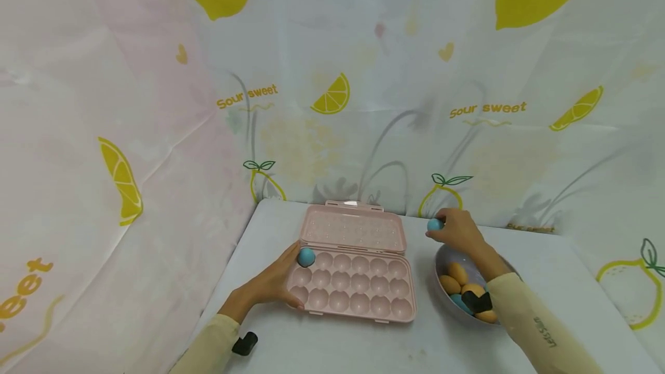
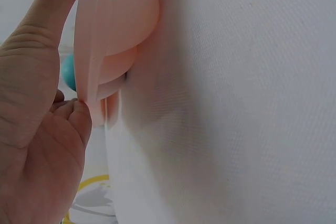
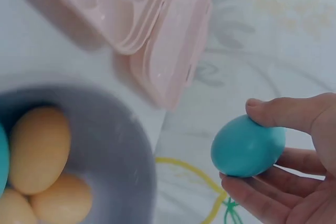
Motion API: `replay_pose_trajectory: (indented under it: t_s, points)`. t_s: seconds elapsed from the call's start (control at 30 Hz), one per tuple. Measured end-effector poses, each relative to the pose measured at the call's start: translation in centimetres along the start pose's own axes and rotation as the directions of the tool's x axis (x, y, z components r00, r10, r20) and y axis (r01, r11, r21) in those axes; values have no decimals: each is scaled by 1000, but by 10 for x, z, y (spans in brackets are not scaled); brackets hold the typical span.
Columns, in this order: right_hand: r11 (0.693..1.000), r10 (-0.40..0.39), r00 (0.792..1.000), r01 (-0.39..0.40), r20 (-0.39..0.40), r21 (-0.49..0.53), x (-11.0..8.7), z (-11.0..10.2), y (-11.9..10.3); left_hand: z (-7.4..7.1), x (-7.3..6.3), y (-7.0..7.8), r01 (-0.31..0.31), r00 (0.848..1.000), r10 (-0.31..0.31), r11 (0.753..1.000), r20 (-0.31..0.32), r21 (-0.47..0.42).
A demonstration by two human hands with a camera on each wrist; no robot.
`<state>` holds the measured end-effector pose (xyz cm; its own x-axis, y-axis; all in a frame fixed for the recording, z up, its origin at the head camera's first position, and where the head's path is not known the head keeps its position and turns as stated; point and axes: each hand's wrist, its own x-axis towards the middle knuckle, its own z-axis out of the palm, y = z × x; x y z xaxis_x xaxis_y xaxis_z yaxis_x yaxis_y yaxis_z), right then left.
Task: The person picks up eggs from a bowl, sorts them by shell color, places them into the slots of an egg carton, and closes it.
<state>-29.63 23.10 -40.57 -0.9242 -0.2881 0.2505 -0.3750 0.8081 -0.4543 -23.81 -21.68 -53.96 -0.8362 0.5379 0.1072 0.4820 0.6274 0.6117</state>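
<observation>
the white desk [image 1: 312,345] carries an open pink box [image 1: 360,283], its lid [image 1: 353,228] laid back, and, to its right, a grey bowl [image 3: 113,140].

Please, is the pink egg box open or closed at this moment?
Open. The pink egg box has its lid folded back, its cups uncovered, and one blue egg sits in the far left corner.

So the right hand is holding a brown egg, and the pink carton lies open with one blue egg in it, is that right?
Not quite. The egg in the right hand is blue, not brown, as the right wrist view shows. The rest stands: the pink carton lies open with one blue egg in it.
</observation>
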Motion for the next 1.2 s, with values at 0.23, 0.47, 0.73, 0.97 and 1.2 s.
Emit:
replay_pose_trajectory:
  t_s: [0.23, 0.47, 0.73, 0.97, 1.2]
  points:
    - [999, -39, 999, 39, 6, 18, 9, 11, -27, 0, -1, -1, 8, 1000, -8, 1000, -1, -7]
    - [999, -44, 999, 44, 16, 21, 10, 20, -45, 3, -1, -3, 1, 1000, -1, 1000, -3, -3]
    - [991, -51, 999, 49, 11, 125, 10, 43, -58, 3, -2, -4, -5, 1000, 5, 1000, -3, 1]
    - [966, -84, 996, 87, -22, 243, 14, 63, -66, 2, 0, -2, -12, 1000, 12, 1000, 1, 1]
    - [947, -83, 996, 83, -12, 309, 19, 79, -77, 0, 1, -2, -24, 1000, 24, 1000, 0, 7]
